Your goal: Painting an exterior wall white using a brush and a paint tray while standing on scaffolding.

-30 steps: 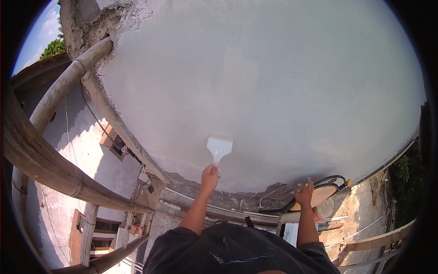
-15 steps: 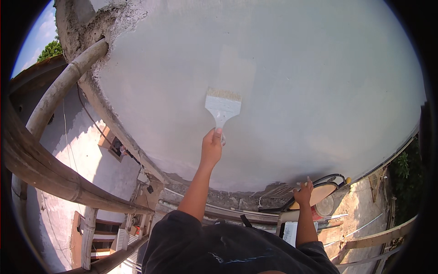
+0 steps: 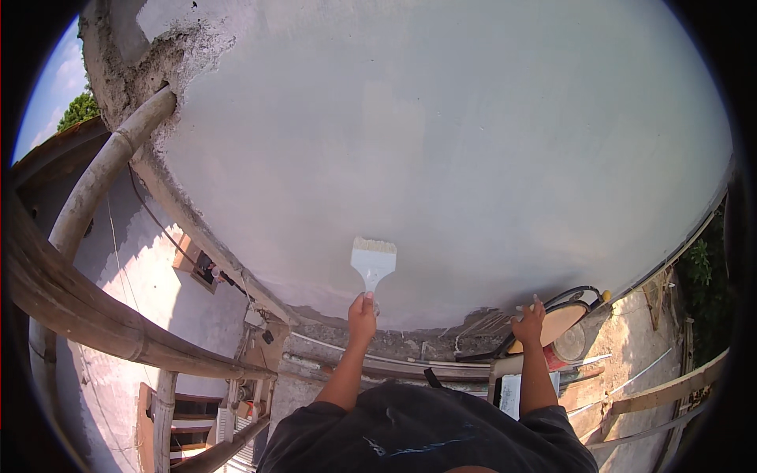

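The left hand point(image 3: 362, 318) grips a wide, pale brush point(image 3: 374, 263), bristles upward, before the grey wall point(image 3: 505, 158) above its lower edge, while the right hand point(image 3: 529, 324), fingers parted, is near that edge farther right.

Counting two bare hands, left hand point(image 3: 362, 319) plus right hand point(image 3: 527, 323). Also seeing one wide paintbrush point(image 3: 373, 262), one big grey wall point(image 3: 473, 158) up front, one dark shirt point(image 3: 426, 426), one reddish bucket point(image 3: 561, 352), and at least four bamboo poles point(image 3: 95, 303), lol.
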Available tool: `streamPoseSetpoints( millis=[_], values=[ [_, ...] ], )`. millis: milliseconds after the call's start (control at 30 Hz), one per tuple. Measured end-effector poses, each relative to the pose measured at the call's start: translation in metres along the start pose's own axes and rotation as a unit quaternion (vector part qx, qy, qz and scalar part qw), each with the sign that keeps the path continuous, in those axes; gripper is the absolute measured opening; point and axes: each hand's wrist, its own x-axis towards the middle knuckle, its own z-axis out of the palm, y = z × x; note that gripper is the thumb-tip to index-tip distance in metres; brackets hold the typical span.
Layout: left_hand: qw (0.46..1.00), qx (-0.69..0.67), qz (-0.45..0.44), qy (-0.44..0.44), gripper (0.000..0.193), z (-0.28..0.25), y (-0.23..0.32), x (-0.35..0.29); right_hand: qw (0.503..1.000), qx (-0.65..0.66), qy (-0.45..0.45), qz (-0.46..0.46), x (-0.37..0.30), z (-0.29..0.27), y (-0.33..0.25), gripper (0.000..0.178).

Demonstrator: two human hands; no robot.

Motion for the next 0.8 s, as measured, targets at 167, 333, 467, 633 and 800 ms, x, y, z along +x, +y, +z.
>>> streamPoseSetpoints(
  millis=[167,333,467,633,800],
  values=[
    [0.987,-0.085,0.124,-0.051,0.039,0.031,0.140,0.024,1.000,0.006,-0.009,0.002,0.001,-0.004,-0.002,0.037],
    [0.990,-0.017,0.138,-0.036,0.038,0.047,0.120,0.059,1.000,0.005,-0.020,0.006,0.003,-0.004,-0.007,0.037],
    [0.995,0.025,0.096,-0.013,0.037,0.049,0.058,0.051,1.000,0.005,-0.012,0.000,0.001,-0.001,0.003,0.038],
    [0.990,0.138,-0.026,-0.010,0.041,0.028,-0.035,0.011,1.000,-0.001,0.002,-0.010,0.001,-0.002,-0.002,0.035],
    [0.974,0.209,-0.082,-0.016,0.041,0.022,-0.043,-0.021,1.000,0.002,-0.004,-0.001,0.000,-0.003,-0.002,0.035]
  ],
)
